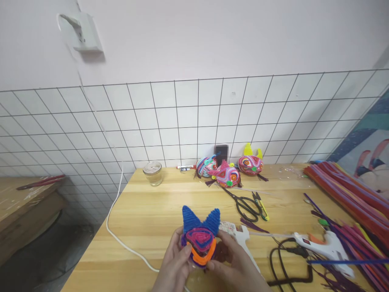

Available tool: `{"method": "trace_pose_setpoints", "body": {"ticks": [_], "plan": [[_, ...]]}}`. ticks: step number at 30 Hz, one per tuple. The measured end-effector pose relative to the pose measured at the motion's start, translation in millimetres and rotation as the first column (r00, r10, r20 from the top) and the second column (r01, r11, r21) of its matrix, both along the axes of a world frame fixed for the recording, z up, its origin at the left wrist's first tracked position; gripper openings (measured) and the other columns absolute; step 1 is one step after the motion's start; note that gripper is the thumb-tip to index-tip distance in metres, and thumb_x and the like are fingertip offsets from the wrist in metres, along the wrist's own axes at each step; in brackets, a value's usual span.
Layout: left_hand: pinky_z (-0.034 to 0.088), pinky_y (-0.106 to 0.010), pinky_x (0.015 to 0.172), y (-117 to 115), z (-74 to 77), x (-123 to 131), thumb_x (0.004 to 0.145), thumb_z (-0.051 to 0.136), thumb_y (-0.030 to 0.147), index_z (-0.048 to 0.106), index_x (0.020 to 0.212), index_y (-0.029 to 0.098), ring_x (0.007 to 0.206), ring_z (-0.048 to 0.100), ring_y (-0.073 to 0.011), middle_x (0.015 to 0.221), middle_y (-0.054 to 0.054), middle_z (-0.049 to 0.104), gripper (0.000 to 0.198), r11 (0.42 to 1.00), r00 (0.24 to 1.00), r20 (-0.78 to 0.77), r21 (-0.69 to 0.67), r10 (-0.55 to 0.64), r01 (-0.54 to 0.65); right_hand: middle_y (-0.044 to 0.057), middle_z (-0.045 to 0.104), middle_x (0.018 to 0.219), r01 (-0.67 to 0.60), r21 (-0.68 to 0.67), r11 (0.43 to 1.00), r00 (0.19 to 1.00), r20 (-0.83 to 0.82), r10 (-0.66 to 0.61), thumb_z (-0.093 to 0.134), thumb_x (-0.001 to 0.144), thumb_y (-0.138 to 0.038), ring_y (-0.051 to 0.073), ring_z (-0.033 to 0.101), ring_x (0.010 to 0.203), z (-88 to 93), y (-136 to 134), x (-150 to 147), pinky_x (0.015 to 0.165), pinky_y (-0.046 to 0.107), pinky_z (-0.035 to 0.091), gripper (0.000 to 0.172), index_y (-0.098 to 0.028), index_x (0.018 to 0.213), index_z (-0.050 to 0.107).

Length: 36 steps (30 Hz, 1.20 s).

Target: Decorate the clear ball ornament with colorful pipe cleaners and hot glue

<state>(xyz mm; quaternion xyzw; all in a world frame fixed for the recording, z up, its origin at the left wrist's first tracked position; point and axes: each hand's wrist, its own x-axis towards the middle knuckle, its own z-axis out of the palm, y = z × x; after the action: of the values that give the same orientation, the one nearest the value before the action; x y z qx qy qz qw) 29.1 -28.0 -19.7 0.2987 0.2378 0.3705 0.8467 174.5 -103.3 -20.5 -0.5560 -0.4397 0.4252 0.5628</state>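
A small animal head made of coiled pipe cleaners is held between my hands above the front of the table. It has two pointed blue ears, a pink and blue coil in the middle and an orange band below. My left hand grips its left side, the thumb lying on the front. My right hand grips the lower right side, with thumb and fingers at the edge. Just behind my right hand lies a white glue gun, partly covered by it. The back of the head is hidden.
Finished-looking yarn animal heads stand by the tiled wall, near a glass jar. Black scissors and a yellow-handled cutter lie mid-table. A second glue gun, black cord and pipe cleaner bundles crowd the right. A white cable crosses the left.
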Motion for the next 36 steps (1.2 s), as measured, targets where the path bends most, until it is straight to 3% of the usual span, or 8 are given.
{"method": "trace_pose_setpoints", "body": {"ticks": [5,8,11,17,20,23,28,36], "plan": [[0.052,-0.043,0.084,1,0.0,-2,0.068,0.077,0.029,0.064,0.102,0.023,0.099,0.067,-0.03,0.105,-0.01,0.071,0.037,0.996,0.996,-0.036,-0.01,0.086,-0.087,0.01,0.068,0.099,0.019,-0.078,0.997,0.991,0.132,-0.008,0.069,0.071,-0.045,0.02,0.062,0.071,22.8,-2,18,0.064,0.031,0.049,0.05,-0.019,0.113,0.063],[0.055,-0.046,0.079,5,0.9,-3,0.065,0.078,0.03,0.064,0.102,0.022,0.094,0.068,-0.0315,0.103,-0.01,0.072,0.04,0.987,0.985,-0.075,-0.016,0.157,-0.159,0.004,0.065,0.069,0.129,-0.128,0.983,0.97,0.221,-0.099,0.063,0.073,-0.048,0.016,0.056,0.058,34.0,-6,28,0.055,0.027,0.044,0.033,-0.016,0.081,0.066],[0.057,-0.048,0.076,9,3.9,-4,0.063,0.079,0.031,0.065,0.098,0.021,0.089,0.07,-0.0329,0.097,-0.009,0.075,0.039,0.977,0.974,-0.082,-0.011,0.213,-0.214,-0.004,0.05,0.049,0.19,-0.158,0.969,0.942,0.307,-0.135,0.058,0.075,-0.05,0.012,0.046,0.047,41.1,-14,36,0.048,0.024,0.037,0.035,-0.019,0.059,0.054],[0.059,-0.034,0.063,14,10.6,-4,0.06,0.081,0.031,0.068,0.084,0.023,0.076,0.073,-0.0257,0.082,-0.003,0.079,0.028,0.948,0.949,-0.026,-0.033,0.315,-0.316,-0.007,0.037,0.044,0.336,-0.153,0.929,0.816,0.539,-0.207,0.04,0.084,-0.054,0.01,0.035,0.041,50.5,-44,71,0.043,0.023,0.029,0.043,-0.023,0.053,0.038],[0.059,-0.031,0.065,15,11.9,-8,0.063,0.079,0.034,0.069,0.087,0.022,0.079,0.072,-0.0233,0.086,-0.003,0.079,0.028,0.937,0.937,-0.035,-0.02,0.347,-0.348,-0.002,0.051,0.048,0.393,-0.158,0.906,0.721,0.665,-0.197,0.041,0.083,-0.05,0.015,0.049,0.047,50.0,-67,109,0.047,0.025,0.037,0.039,-0.023,0.055,0.046],[0.059,-0.031,0.067,17,12.8,-12,0.065,0.078,0.036,0.068,0.088,0.021,0.08,0.071,-0.0216,0.086,-0.003,0.078,0.03,0.933,0.932,-0.056,-0.011,0.358,-0.359,0.005,0.072,0.071,0.507,-0.144,0.85,0.574,0.792,-0.208,0.045,0.081,-0.042,0.023,0.065,0.07,44.6,-100,155,0.065,0.029,0.046,0.029,-0.022,0.07,0.064],[0.06,-0.032,0.065,19,13.9,-14,0.062,0.079,0.038,0.068,0.088,0.02,0.08,0.072,-0.0238,0.084,-0.002,0.078,0.034,0.932,0.93,-0.065,-0.005,0.361,-0.362,0.018,0.073,0.071,0.764,-0.054,0.643,0.255,0.941,-0.223,0.042,0.078,-0.033,0.037,0.068,0.064,23.1,-155,222,0.056,0.041,0.046,0.033,-0.017,0.08,0.071],[0.059,-0.032,0.067,14,13.2,-8,0.066,0.077,0.04,0.063,0.096,0.021,0.082,0.071,-0.0226,0.089,-0.002,0.076,0.038,0.938,0.929,-0.125,0.066,0.347,-0.342,0.007,0.073,0.072,0.643,0.04,0.765,0.146,0.974,-0.174,0.054,0.069,-0.021,0.024,0.07,0.066,-24.8,-157,231,0.064,0.029,0.052,0.023,-0.025,0.075,0.075]]}}
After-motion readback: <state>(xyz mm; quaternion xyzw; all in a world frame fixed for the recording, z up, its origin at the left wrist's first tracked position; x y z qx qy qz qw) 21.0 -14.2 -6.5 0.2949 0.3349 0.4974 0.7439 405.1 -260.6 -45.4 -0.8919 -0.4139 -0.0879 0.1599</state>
